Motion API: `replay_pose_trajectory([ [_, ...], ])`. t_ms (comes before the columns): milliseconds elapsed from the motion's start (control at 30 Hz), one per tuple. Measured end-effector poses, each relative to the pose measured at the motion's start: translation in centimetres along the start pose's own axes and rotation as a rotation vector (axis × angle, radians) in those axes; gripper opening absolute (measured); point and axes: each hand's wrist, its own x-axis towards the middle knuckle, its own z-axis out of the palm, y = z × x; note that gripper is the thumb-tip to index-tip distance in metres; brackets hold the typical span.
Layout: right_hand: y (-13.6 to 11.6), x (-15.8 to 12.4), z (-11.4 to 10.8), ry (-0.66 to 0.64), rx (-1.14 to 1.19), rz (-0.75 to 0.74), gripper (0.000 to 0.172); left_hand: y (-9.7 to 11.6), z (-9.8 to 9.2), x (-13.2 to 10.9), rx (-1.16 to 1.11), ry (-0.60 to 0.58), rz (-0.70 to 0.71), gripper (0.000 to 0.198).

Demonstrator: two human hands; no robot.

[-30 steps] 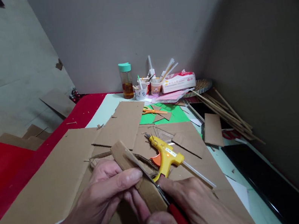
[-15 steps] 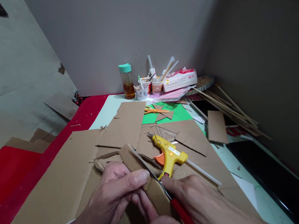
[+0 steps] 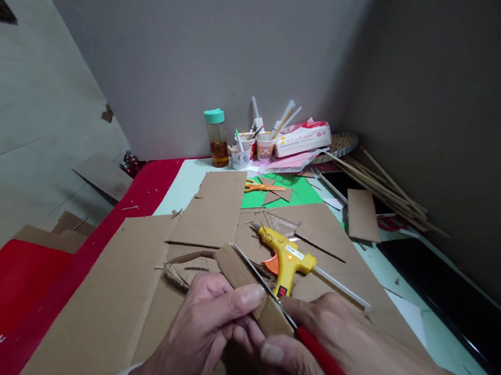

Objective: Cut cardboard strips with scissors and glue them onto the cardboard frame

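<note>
My left hand pinches a narrow strip of cardboard between thumb and fingers, holding it tilted above the table. In my right hand is a red-handled knife, its thin blade lying along the strip's right edge. My right thumb presses near the strip's lower end, and the forefinger lies by the base of the blade. Just beyond my hands a yellow hot glue gun with a glue stick in its back rests on cardboard. A curved cardboard frame lies behind my left hand, partly hidden.
Large cardboard sheets cover the table. Orange scissors lie on a green sheet. At the back stand a bottle, paper cups and a tissue pack. Wooden sticks and a black panel are on the right.
Both hands, the cardboard strip and the knife have shifted slightly right in view. The blade stays along the strip's edge, and more of the glue gun's handle shows.
</note>
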Motion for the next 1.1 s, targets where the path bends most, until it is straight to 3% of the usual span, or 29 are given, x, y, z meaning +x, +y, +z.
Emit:
replay_pose_trajectory([
  [133, -0.3, 0.4, -0.1, -0.015, 0.027, 0.060, 0.046, 0.1, -0.1, -0.2, 0.033, 0.105, 0.040, 0.041],
  [300, 0.0, 1.1, 0.3, -0.055, 0.214, -0.018, 0.042, 0.2, 0.5, -0.3, 0.168, -0.049, -0.068, 0.048],
  [433, 0.1, 1.5, 0.2, 0.021, 0.148, -0.037, 0.041, 0.4, 0.7, -0.5, 0.178, -0.153, -0.116, 0.052],
  [567, -0.5, 1.4, -1.5, 0.092, 0.106, -0.031, 0.040, 0.8, 0.4, -0.7, 0.173, -0.202, -0.091, 0.049],
  [800, 0.6, 1.8, -3.5, 0.270, 0.134, 0.074, 0.032, 1.6, 0.9, -0.8, 0.069, -0.089, 0.162, 0.017],
  [1100, 2.8, 3.1, -3.2, 0.298, 0.304, 0.099, 0.042, 2.0, 0.6, 0.0, 0.077, 0.071, 0.232, 0.029],
])
